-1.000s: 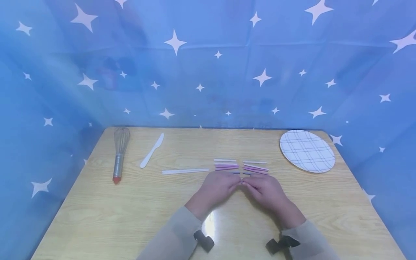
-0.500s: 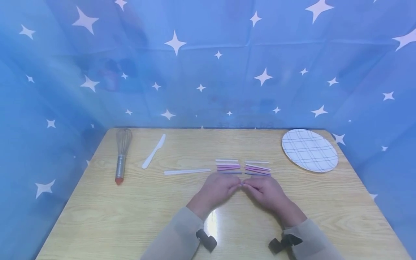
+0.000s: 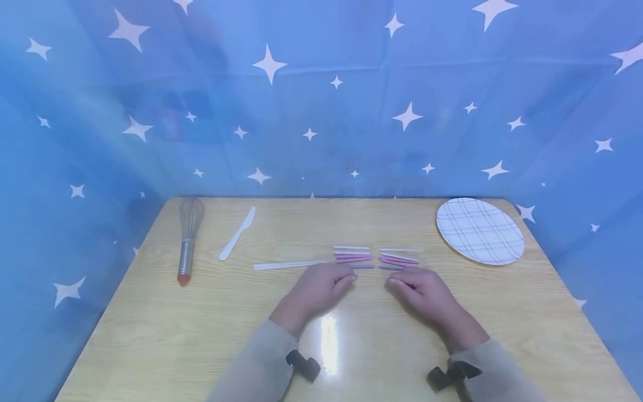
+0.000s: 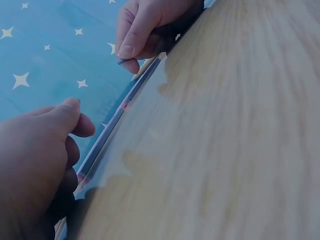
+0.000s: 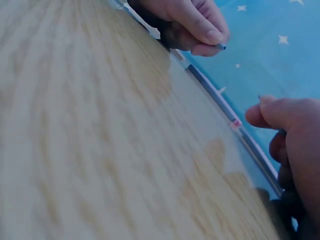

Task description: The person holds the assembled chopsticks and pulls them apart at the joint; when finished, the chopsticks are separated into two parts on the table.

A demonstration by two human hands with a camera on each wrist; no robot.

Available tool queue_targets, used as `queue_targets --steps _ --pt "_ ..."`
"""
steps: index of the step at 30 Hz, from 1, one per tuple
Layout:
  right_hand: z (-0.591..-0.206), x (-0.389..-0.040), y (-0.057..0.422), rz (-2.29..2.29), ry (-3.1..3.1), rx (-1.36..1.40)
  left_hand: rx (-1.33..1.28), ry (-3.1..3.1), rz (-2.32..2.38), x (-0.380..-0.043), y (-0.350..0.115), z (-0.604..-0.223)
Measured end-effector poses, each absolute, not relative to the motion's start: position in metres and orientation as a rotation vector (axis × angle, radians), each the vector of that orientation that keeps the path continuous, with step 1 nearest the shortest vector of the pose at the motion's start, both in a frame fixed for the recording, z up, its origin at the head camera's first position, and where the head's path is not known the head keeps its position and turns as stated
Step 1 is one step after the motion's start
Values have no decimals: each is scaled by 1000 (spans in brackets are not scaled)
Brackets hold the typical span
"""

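My left hand (image 3: 318,287) pinches a short piece of thin blue-grey stick (image 5: 223,47) between thumb and forefinger, its tip just poking out. Facing it across a gap, my right hand (image 3: 424,293) pinches a similar piece (image 4: 121,61), mostly hidden by the fingers. Both hands are close over the table. Beyond them in the head view lie two columns of short thin sticks: white (image 3: 350,247), pink (image 3: 354,258) and blue-grey (image 3: 364,267) on the left, and white (image 3: 398,250), pink (image 3: 399,262) and blue-grey (image 3: 390,267) on the right.
Long white sticks (image 3: 281,266) lie left of the short ones. Farther left are a white knife (image 3: 236,235) and a whisk (image 3: 186,251) with a red handle end. A checked plate (image 3: 479,231) sits at the back right. A blue star-patterned curtain (image 3: 321,100) borders the table (image 3: 150,346).
Half a second ago the fingertips met over a thin stick. Now my left hand has moved left and my right hand right, each with a piece, leaving a gap between them.
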State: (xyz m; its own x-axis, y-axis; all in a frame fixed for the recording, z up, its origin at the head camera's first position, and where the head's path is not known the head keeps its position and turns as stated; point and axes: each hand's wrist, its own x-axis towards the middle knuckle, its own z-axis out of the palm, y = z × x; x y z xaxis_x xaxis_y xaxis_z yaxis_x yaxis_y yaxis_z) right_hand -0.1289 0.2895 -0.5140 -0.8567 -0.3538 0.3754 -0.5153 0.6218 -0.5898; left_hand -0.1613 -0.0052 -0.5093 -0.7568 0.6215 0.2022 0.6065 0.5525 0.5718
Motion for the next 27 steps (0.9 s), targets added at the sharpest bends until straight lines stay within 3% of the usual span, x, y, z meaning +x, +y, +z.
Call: queue_targets --steps 16,27 --pt "-507 -132 286 866 -2597 634 1107 2896 780 -163 20 -506" --pt "-514 -145 288 749 -2415 817 1250 3101 704 -170 25 -512"
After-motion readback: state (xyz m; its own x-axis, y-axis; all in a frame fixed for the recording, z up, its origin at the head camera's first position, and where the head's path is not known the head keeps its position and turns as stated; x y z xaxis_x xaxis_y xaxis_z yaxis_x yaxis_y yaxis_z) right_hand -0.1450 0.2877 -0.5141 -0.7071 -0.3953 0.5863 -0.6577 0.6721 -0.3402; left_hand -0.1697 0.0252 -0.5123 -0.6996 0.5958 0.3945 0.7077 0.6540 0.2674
